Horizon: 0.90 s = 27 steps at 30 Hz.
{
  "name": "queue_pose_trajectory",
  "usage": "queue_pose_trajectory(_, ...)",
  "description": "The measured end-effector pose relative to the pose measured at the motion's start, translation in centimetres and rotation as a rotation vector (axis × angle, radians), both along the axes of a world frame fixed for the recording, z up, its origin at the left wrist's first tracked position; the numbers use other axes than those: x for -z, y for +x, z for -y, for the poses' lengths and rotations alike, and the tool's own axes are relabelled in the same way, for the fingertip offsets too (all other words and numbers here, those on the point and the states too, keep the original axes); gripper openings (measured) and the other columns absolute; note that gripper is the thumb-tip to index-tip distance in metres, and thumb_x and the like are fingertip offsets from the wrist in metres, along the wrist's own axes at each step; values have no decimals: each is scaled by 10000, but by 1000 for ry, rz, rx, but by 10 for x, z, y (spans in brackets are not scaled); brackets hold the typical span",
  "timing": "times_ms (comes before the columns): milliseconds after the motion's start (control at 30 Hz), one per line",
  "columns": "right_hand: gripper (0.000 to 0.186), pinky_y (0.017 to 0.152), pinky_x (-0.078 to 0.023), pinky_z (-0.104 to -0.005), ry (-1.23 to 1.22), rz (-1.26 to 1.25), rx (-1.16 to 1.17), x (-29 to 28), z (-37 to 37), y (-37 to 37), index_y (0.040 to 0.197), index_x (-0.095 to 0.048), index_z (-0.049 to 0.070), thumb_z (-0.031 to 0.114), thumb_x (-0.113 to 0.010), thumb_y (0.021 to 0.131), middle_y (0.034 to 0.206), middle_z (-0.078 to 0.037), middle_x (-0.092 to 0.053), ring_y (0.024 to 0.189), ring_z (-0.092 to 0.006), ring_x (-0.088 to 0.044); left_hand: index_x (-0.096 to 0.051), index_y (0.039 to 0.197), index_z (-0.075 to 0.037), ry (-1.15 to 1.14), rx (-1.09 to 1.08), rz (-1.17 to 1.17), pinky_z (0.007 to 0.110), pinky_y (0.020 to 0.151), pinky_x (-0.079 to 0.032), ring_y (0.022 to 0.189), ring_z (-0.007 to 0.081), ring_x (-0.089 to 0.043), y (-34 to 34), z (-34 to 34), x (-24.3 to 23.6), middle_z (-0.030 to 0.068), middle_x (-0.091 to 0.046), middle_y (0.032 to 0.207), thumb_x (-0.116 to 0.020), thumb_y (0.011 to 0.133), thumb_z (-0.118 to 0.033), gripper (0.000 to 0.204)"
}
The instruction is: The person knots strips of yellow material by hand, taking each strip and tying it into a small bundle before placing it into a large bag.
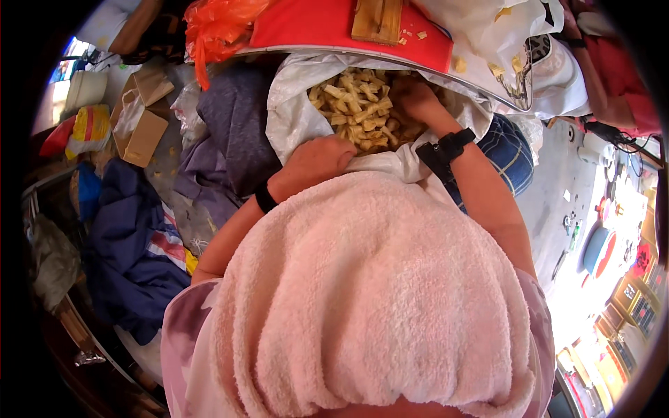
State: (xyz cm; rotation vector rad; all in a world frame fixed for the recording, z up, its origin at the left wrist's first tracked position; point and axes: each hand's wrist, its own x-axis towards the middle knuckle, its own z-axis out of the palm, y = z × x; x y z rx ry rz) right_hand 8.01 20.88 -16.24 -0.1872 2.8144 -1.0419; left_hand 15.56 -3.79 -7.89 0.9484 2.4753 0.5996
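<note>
A white woven sack [293, 104] lies open, holding several pale yellow, chunky cut pieces [357, 101]. My left hand [319, 157] has its fingers curled over the sack's near rim, gripping it. My right hand [417, 103] reaches into the right side of the sack among the pieces, its fingertips hidden. Dark bands circle both wrists. A pink towel [369, 292] covers my front below the sack.
Beyond the sack is a red-topped table [300, 28] with a wooden block [376, 19] and plastic bags. Other people's arms [603, 90] show at both upper corners. Dark cloths [132, 251] and cardboard [143, 136] lie to my left; blue plaid fabric [509, 153] sits right of the sack.
</note>
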Motion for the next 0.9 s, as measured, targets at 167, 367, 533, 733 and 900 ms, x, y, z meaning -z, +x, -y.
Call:
queue_pose_trajectory(167, 227, 626, -447, -270, -211, 294, -41, -68, 8, 10, 926, -616, -11, 186, -608, 813, 721, -82, -610, 656, -132, -543, -519, 1182, -59, 655, -367, 273, 255, 682, -461, 733, 125, -552, -15, -4, -13, 48, -556, 1014, -548, 830, -9, 357)
queue_pose_trajectory(367, 157, 619, -445, -195, -598, 299, -173, -151, 26, 35, 991, -579, -23, 67, -574, 863, 784, 1, -585, 688, -44, -527, -462, 1217, -47, 639, -325, 389, 227, 678, -464, 779, 77, -547, -39, -29, -53, 42, -553, 1055, -602, 813, -25, 428)
queue_pose_trajectory(533, 87, 634, -452, -186, -838, 181, -190, -213, 17, 52, 941, -601, -9, 28, -577, 866, 759, -9, -607, 694, -46, -556, -554, 1050, -60, 606, -195, 499, 221, 561, -451, 627, 66, -555, -45, -47, -63, -1, -576, 837, -606, 853, -111, 209)
queue_pose_trajectory(733, 195, 774, -498, -289, -991, -99, -247, -254, -13, 64, 1070, -536, -27, 56, -509, 895, 773, -55, -601, 716, -143, -597, -554, 972, -20, 568, -301, 467, 253, 521, -426, 570, 90, -549, -48, -45, -42, 28, -581, 749, -562, 874, -117, 138)
queue_pose_trajectory(900, 282, 975, -352, -499, -1369, -359, -103, -280, -64, 75, 1097, -529, -7, 174, -508, 882, 766, -63, -574, 884, -191, -553, -537, 959, -12, 587, -380, 412, 251, 518, -434, 576, 96, -561, -51, -54, -42, 36, -568, 749, -522, 899, -143, 144)
